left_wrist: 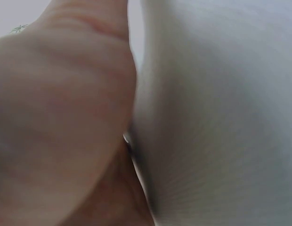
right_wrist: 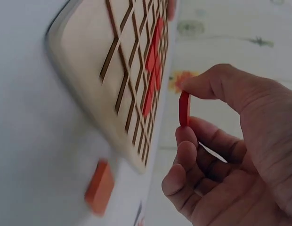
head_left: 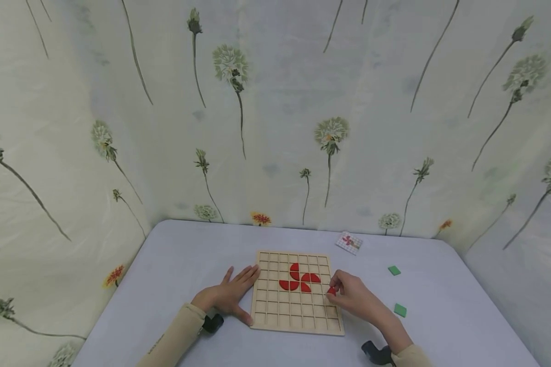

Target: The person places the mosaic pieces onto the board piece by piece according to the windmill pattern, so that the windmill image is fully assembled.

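Note:
A square wooden grid board [head_left: 300,316] lies on the table, with several red quarter-round pieces [head_left: 289,285] in a pinwheel near its middle. My left hand [head_left: 229,294] is spread flat against the board's left side, fingertips and thumb touching its edge. Over the right edge, my right hand [head_left: 355,297] pinches a red piece [right_wrist: 184,109] between thumb and fingertips, the piece held on edge. In the right wrist view, an orange-red piece [right_wrist: 100,187] lies beside the board. The left wrist view shows mostly skin and sleeve, blurred.
Two green pieces [head_left: 394,270] lie to the right of the board, one nearer me. Behind the board's right corner is a small printed card [head_left: 349,242] with a red pattern on a grid. A flower-printed cloth [head_left: 275,127] hangs behind the white table [head_left: 188,244].

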`<state>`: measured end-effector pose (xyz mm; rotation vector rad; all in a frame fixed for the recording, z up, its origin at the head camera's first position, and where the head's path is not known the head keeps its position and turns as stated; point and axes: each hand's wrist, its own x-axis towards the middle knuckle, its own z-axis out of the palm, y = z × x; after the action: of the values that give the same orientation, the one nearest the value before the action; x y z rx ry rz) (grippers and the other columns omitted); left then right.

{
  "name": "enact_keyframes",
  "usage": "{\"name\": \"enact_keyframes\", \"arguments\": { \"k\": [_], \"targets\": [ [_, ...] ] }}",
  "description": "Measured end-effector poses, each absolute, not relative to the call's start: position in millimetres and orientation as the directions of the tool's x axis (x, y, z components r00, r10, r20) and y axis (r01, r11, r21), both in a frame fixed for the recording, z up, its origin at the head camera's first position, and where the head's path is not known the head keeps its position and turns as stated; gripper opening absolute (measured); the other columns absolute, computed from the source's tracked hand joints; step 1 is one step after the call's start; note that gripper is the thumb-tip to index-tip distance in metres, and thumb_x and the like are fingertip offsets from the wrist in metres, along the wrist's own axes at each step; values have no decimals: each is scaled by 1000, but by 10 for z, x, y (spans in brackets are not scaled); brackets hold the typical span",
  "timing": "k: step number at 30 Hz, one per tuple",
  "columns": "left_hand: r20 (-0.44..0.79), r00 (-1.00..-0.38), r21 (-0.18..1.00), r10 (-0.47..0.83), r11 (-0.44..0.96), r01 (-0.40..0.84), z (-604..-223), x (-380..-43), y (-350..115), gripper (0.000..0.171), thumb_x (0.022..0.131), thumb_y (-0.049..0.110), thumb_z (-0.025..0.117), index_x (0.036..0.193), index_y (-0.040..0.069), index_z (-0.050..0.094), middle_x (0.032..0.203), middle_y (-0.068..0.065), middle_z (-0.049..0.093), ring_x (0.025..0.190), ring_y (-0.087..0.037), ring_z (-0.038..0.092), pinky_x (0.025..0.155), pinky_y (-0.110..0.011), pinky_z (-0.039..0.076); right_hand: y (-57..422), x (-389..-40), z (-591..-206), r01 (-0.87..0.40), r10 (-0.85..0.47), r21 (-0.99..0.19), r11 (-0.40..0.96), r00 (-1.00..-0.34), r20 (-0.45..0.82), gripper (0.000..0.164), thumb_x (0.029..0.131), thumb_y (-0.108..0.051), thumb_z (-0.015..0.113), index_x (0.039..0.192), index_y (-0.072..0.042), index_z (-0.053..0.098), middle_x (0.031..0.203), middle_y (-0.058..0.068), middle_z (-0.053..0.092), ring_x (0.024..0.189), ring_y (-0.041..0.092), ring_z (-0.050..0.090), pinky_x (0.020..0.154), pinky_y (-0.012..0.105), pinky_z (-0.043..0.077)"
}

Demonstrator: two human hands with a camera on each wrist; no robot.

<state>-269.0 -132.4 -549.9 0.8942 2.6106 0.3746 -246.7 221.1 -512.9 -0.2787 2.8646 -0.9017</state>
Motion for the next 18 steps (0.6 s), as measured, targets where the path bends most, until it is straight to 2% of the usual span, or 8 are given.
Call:
{"name": "enact_keyframes", "arguments": {
  "k": [12, 18],
  "targets": [
    [-244, -739, 354, 628, 767, 535, -5515, -2705, -1323, 129, 66, 70, 71, 156, 13, -1, 164, -2, -6, 152, -23, -5, 117, -60, -7, 1720, -2489, -5187, -212, -242, -566, 797, -970, 22, 23, 77, -11, 76, 83, -9, 54, 69, -2, 50, 64, 10, 45, 52, 21, 37],
    [-248, -742, 359, 623, 770, 528, -5520, -2708, -1326, 129, 65, 70, 71, 156, 14, -1, 164, -2, -6, 152, -23, -6, 117, -59, -7, 1594, -2487, -5225, -225, -262, -568, 792, -965, 18, 22, 78, -11, 77, 82, -8, 56, 71, -2, 54, 65, 11, 47, 54, 21, 40]
  ]
}}
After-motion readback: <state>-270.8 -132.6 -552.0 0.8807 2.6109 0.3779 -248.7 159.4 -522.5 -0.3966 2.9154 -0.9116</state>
